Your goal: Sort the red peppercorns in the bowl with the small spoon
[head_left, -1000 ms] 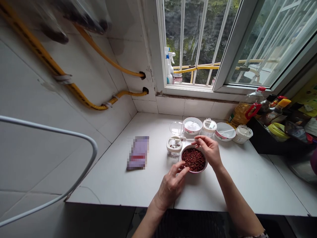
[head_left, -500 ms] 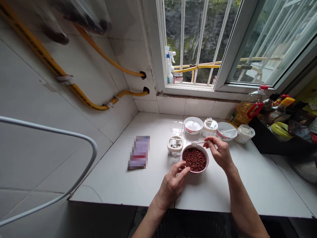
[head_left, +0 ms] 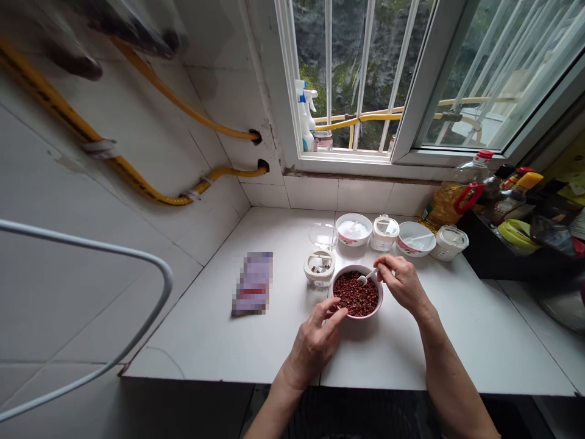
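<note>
1. Two bare hands work over the bench [head_left: 205,344]; the right hand's [head_left: 397,279] grip is closed on a white spoon [head_left: 371,274], thumb and fingers pinching its handle.
2. That wrist bends left, the forearm rising from the near right; the spoon slants down to the left over dark red grains [head_left: 356,297].
3. The left hand [head_left: 317,336] reaches in from the near left, palm down, thumb and forefinger at the bowl's near left rim; whether its grip clamps the rim or just rests, I cannot tell.
4. The grains fill the bowl [head_left: 365,316], which stands between the hands, just right of an open jar [head_left: 319,278].
5. Fingers hide the handle's end; the left palm is out of sight.
6. Both forearms are cut off at the near edge.
7. Pixelation blurs the purple packet [head_left: 253,283] farther left.
</note>
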Demonstrator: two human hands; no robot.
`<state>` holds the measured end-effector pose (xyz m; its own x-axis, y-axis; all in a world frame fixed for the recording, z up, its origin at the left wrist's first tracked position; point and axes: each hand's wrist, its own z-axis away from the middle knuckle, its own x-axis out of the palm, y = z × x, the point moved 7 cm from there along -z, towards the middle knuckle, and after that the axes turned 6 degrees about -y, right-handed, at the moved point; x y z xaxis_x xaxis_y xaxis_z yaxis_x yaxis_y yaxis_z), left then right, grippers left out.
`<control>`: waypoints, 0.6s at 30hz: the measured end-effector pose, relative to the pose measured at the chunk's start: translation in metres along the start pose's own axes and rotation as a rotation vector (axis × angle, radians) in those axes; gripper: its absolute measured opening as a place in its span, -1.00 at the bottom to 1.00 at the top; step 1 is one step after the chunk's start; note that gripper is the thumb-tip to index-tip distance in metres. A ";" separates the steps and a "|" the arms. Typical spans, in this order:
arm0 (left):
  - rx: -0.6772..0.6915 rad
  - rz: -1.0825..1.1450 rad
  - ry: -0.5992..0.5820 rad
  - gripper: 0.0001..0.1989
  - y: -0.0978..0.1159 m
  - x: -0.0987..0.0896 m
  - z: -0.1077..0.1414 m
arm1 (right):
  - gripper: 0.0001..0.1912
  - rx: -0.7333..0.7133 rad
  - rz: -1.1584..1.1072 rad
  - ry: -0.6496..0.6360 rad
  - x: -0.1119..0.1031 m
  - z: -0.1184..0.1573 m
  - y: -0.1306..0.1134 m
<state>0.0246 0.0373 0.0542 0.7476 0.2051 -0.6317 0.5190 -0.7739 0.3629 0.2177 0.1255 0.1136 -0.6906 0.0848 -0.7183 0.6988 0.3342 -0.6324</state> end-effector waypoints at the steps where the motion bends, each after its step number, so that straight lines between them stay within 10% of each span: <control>1: 0.000 0.001 0.000 -0.56 0.000 0.000 0.000 | -0.77 0.016 -0.032 0.005 -0.002 0.000 0.001; 18: -0.003 0.000 0.016 -0.58 0.000 -0.001 0.000 | -0.80 0.053 -0.268 -0.032 -0.001 0.000 0.002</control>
<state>0.0238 0.0367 0.0552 0.7542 0.2147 -0.6205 0.5203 -0.7719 0.3653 0.2199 0.1263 0.1134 -0.8465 -0.0295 -0.5316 0.5015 0.2909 -0.8148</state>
